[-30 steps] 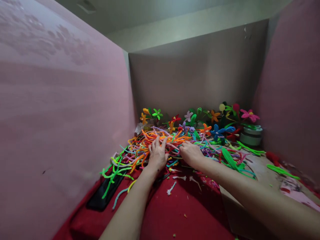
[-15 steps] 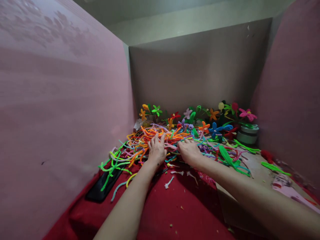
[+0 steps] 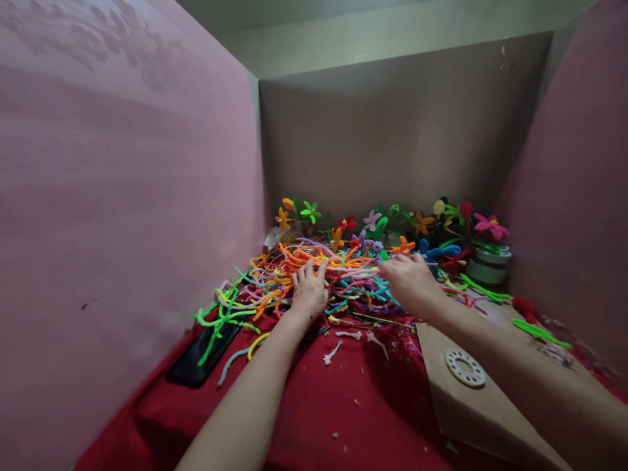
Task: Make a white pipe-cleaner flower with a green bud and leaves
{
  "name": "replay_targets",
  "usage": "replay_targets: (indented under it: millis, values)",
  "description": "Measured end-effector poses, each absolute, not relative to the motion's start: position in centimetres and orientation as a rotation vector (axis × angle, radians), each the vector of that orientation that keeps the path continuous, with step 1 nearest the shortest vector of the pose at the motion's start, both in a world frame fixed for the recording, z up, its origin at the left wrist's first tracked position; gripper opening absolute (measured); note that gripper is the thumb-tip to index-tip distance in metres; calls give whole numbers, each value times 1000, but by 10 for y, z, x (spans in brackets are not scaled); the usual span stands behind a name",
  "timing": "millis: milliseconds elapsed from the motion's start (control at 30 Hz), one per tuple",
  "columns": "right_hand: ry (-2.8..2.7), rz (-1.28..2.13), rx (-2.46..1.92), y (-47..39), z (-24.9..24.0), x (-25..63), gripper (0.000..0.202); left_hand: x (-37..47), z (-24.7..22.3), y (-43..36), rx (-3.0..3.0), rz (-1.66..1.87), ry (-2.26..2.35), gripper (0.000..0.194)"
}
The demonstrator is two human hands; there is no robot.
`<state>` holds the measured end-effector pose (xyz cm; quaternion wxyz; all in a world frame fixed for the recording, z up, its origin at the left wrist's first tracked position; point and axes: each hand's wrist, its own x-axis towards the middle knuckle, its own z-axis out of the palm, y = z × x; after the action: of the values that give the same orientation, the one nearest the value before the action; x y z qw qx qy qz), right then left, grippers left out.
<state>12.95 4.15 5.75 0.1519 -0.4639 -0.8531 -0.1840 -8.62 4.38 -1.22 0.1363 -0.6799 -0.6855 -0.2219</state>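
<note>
A wide heap of coloured pipe cleaners [image 3: 275, 281] lies across the red cloth. My left hand [image 3: 310, 291] rests on the heap's near middle, its fingers spread over orange and red stems. To the right, my right hand [image 3: 409, 278] is closed, with pale pink stems [image 3: 360, 273] running into its fingers from the left. Behind the heap stand fuzzy flowers, among them a pink one [image 3: 491, 226], a light green one [image 3: 311, 211] and a blue one [image 3: 432, 252].
A black phone [image 3: 193, 363] lies at the left under green stems. A white ring with holes [image 3: 465, 368] sits on a cardboard piece [image 3: 456, 409]. A pale green jar [image 3: 488, 265] stands back right. Pink walls rise on both sides; small white scraps [image 3: 332, 353] dot the red cloth [image 3: 314, 412].
My right hand has moved right, drawing pale stems along. The white ring and more cardboard now show below its forearm. The large green leaf on the right is no longer visible. My left hand has barely moved.
</note>
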Motion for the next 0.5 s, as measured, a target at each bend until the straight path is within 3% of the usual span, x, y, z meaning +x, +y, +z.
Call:
replay_targets:
  millis: [133, 267, 367, 500]
  values:
    - [-2267, -287, -1313, 35, 69, 158, 17, -87, -12, 46, -1958, -633, -2001, 65]
    - [-1672, 260, -1013, 26, 74, 176, 25, -88, -13, 49, -1943, -622, -2014, 64]
    - [-1252, 472, -774, 24, 80, 182, 21, -88, -14, 52, -1934, -632, -2007, 63]
    - [-1088, 729, -602, 32, 83, 184, 17, -87, -10, 51, -1902, -669, -2021, 62]
